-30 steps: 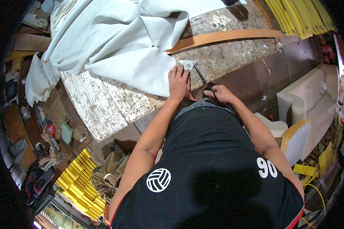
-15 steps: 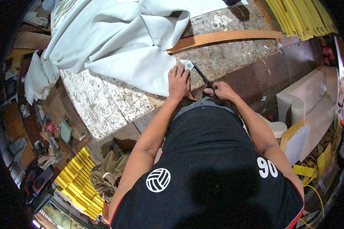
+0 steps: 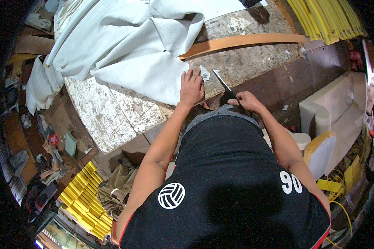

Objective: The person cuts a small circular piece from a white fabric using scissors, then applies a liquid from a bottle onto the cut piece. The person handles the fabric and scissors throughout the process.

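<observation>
A large pale grey-white fabric [image 3: 141, 76] lies in folds over the worn worktable [image 3: 112, 116]. My left hand [image 3: 191, 88] rests on the fabric's near right edge, fingers laid over it and thumb apart below. Just right of its fingertips is a small white scrap [image 3: 202, 68] with a round metal piece [image 3: 204, 75] on it. Dark-handled scissors [image 3: 223, 81] are in my right hand [image 3: 247, 101], closed round the handles, the blades pointing up and left toward the scrap. The scissor handles are partly hidden by the fingers.
A curved wooden strip [image 3: 245, 40] lies across the table beyond my hands. Yellow strips [image 3: 326, 20] are stacked at the far right, with more yellow pieces [image 3: 87, 199] at lower left. A cream upholstered piece [image 3: 332, 103] stands on the right.
The scissors have drawn back right and away from the scrap, their blades now showing bright. The left hand's fingers have shifted slightly left, and a gap shows between scrap and fabric.
</observation>
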### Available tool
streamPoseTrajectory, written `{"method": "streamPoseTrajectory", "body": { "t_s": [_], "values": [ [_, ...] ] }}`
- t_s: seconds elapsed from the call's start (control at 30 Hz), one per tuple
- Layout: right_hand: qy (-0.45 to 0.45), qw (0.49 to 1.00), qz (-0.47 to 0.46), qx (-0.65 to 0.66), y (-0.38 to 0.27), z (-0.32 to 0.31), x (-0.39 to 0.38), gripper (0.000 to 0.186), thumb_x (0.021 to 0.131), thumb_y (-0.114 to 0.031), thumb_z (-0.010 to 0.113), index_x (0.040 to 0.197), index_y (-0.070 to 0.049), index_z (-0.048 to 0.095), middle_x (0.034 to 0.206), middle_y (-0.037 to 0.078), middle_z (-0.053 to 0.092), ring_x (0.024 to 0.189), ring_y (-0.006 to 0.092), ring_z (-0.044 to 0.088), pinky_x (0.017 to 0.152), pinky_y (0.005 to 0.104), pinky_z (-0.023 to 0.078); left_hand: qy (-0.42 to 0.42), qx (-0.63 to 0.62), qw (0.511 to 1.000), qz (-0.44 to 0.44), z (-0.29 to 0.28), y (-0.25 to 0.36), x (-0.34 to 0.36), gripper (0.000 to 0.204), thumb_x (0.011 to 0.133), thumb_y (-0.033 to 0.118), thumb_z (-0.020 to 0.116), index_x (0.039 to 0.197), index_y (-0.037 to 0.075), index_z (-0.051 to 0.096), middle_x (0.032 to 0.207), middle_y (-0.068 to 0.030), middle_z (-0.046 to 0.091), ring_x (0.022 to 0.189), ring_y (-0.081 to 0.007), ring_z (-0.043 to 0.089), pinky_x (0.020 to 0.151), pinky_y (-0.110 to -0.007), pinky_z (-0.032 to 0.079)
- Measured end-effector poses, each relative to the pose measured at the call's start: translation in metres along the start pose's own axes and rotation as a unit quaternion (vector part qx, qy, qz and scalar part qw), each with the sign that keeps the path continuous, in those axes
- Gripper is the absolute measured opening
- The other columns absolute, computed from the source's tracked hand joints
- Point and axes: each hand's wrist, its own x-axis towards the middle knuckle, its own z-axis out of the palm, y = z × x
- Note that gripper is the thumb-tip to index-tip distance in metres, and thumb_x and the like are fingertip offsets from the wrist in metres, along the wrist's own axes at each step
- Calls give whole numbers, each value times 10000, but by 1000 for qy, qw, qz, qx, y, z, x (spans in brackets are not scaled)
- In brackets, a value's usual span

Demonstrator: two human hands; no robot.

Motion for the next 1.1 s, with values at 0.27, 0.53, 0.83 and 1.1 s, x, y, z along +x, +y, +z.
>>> {"method": "streamPoseTrajectory", "body": {
  "t_s": [0.27, 0.53, 0.83, 1.1],
  "values": [
    [-4, 1000, -8, -8, -5, -6, -7, 538, 781, -490, 757, 634, -10, 565, 554, 59, 454, 555, 139, 439, 509, 359, 352, -15, 6, 999, -31, -1, 34, -24, 508, 792, 213, 682, 1243, 28, 541, 1257, -149, 530, 1172, -333, 471, 1011, -484, 350],
    [-25, 999, -6, -20, -4, -11, -2, 515, 776, -477, 759, 652, -7, 589, 558, 61, 472, 562, 148, 456, 518, 359, 367, -31, 16, 999, -20, -1, 22, -22, 494, 809, 226, 673, 1247, 46, 533, 1306, -138, 505, 1248, -360, 426, 1056, -531, 314],
    [-51, 998, 21, -34, -9, -15, -3, 540, 779, -521, 745, 665, -19, 582, 570, 62, 465, 577, 153, 452, 525, 351, 367, -45, -13, 999, 0, -4, 8, -16, 387, 830, 193, 653, 1180, 58, 559, 1310, -114, 518, 1248, -361, 438, 1061, -523, 329],
    [-38, 999, -3, -24, -14, -15, -3, 555, 784, -532, 736, 659, -18, 566, 577, 58, 455, 587, 153, 441, 532, 352, 373, -55, -19, 998, 7, -9, 5, -15, 365, 837, 178, 642, 1176, 62, 571, 1303, -104, 529, 1262, -340, 433, 1072, -510, 325]
  ]
}}
